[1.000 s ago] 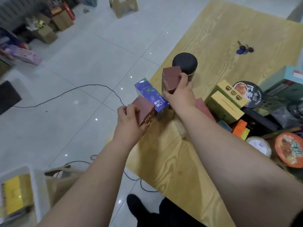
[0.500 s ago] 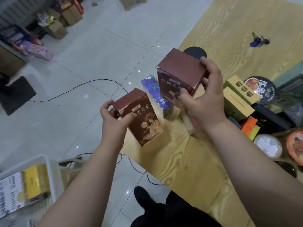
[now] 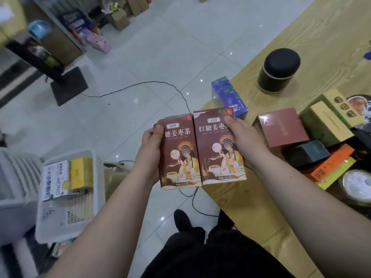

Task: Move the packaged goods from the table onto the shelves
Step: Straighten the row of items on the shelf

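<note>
Both hands are clamped on matching packages. The left hand [image 3: 151,145] grips the left tea box [image 3: 178,153] by its outer edge, thumb on the printed front and fingers hidden behind. The right hand [image 3: 244,141] grips the right tea box [image 3: 218,149] the same way, thumb near its top right corner. The two brown boxes are held upright side by side, inner edges touching and fronts turned to the camera. They are in the air, the right one over the near left edge of the table [image 3: 301,47] and the left one over the floor [image 3: 180,47].

On the table just beyond the right tea box lies a blue carton [image 3: 228,97], and farther back stands a black canister [image 3: 279,71]. To the right of the right hand sits a red-brown box [image 3: 281,129], with olive-yellow boxes [image 3: 325,125] beside it. A dark box [image 3: 307,152] and an orange packet [image 3: 331,163] lie nearer the camera.

On the floor to the left stands a white basket [image 3: 66,197] holding a few packages. A black cable [image 3: 140,85] curves across the tiles.
</note>
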